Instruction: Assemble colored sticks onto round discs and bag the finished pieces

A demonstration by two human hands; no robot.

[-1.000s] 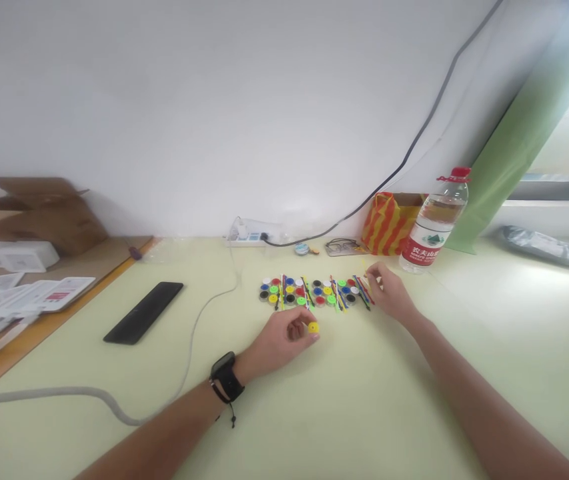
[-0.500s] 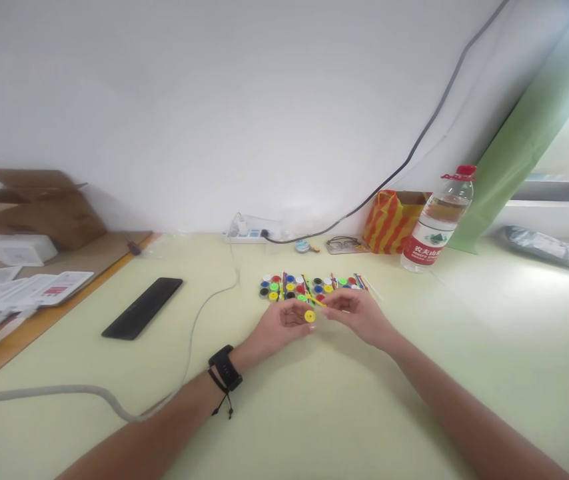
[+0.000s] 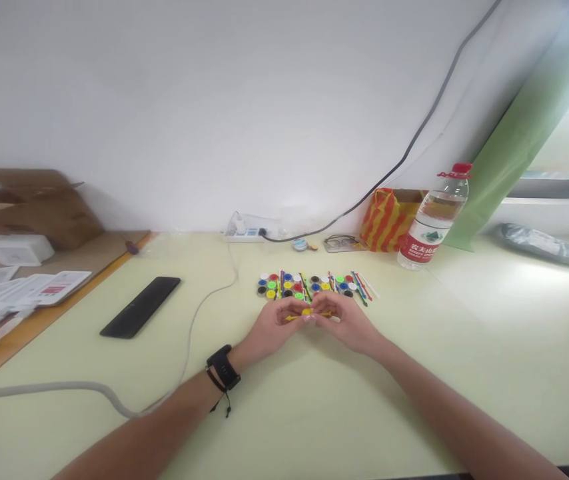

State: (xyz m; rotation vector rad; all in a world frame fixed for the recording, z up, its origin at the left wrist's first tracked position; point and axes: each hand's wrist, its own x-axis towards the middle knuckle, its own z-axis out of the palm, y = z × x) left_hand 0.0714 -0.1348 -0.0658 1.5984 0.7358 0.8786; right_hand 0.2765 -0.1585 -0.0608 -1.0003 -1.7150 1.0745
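Observation:
Fingertips of both hands meet around a small yellow disc [image 3: 307, 312]. My left hand [image 3: 277, 325] pinches the disc from the left. My right hand [image 3: 345, 322] closes on a thin yellow stick [image 3: 292, 318], whose pointed end sticks out to the left beneath the disc and whose other end shows at the right fingers. Just beyond the hands lie rows of round pieces [image 3: 288, 286] in black, white, red, blue, green and yellow, with coloured sticks [image 3: 362, 288] between and beside them.
A black slab [image 3: 140, 307] and a grey cable [image 3: 190, 340] lie left. Farther back are a power strip [image 3: 244, 233], glasses [image 3: 342, 241], a striped bag [image 3: 388, 220] and a water bottle [image 3: 429, 223]. Cards [image 3: 54, 288] and a cardboard box [image 3: 39, 207] are far left.
My right hand has moved left to meet my left hand. The yellow stick now lies against the disc, which has tilted from facing the camera to nearly flat.

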